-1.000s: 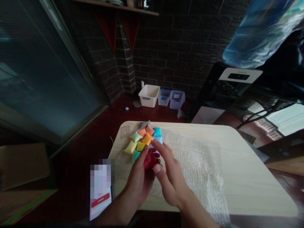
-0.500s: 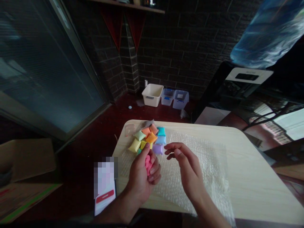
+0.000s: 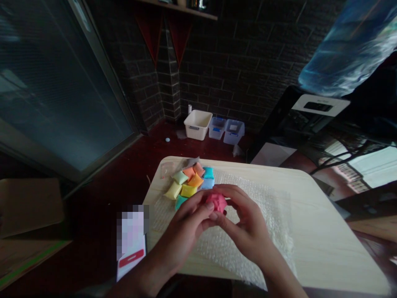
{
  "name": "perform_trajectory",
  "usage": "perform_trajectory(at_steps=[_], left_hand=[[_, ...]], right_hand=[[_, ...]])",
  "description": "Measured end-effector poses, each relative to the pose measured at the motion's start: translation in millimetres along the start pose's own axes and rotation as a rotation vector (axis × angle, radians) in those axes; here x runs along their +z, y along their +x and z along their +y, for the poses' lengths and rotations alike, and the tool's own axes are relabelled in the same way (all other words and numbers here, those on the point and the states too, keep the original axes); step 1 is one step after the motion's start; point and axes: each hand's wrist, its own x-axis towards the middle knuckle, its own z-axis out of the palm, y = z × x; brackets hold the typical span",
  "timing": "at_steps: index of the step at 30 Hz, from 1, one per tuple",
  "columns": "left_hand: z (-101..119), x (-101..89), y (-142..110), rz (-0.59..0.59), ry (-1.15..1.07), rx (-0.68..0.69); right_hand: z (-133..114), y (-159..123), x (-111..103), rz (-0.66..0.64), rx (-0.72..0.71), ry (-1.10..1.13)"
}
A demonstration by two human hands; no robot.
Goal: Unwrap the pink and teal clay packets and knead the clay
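L hand (image 3: 192, 217) & R hand (image 3: 251, 227) both grasp pink lump (image 3: 218, 203) — bubble wrap (image 3: 277, 223) on counter (image 3: 325, 227) below it, colored pkts (image 3: 188, 191) beyond it.

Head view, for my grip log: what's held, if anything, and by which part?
A pink lump, held by its sides between left hand and right hand.

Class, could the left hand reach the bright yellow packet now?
Probably yes: the bright yellow packet lies just beyond the left hand, mostly uncovered, but that hand holds the pink lump.
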Motion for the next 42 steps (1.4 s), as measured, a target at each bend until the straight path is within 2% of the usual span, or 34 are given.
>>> perform_trajectory(at_steps=[5,9,17,23,26,30,32,37,42], left_hand=[[7,-5.6,4,-0.075,0.173,0.073],[7,-7.9,6,-0.020,0.251,0.114],[8,-4.3,1,0.095,0.287,0.181],[7,-5.1,1,0.132,0.283,0.164],[7,-4.9,2,0.092,0.172,0.115],[16,-4.6,2,-0.050,-0.250,-0.064],[21,-5.1,2,-0.104,-0.372,-0.140],[26,-5.1,1,-0.151,-0.422,-0.181],[27,-3.9,0,-0.157,-0.394,-0.197]], right_hand=[[-1,-1,-6,-0.017,0.131,0.313],[-2,-3,-9,-0.040,0.188,0.449],[-1,-2,-10,-0.010,0.164,0.511],[-3,-2,-12,-0.007,0.189,0.517],[-2,-2,-12,0.018,0.235,0.564],[3,2,-13,0.150,0.298,0.687],[6,5,-16,0.206,0.327,0.744],[10,7,-21,0.255,0.382,0.788],[9,7,-24,0.267,0.348,0.725]])
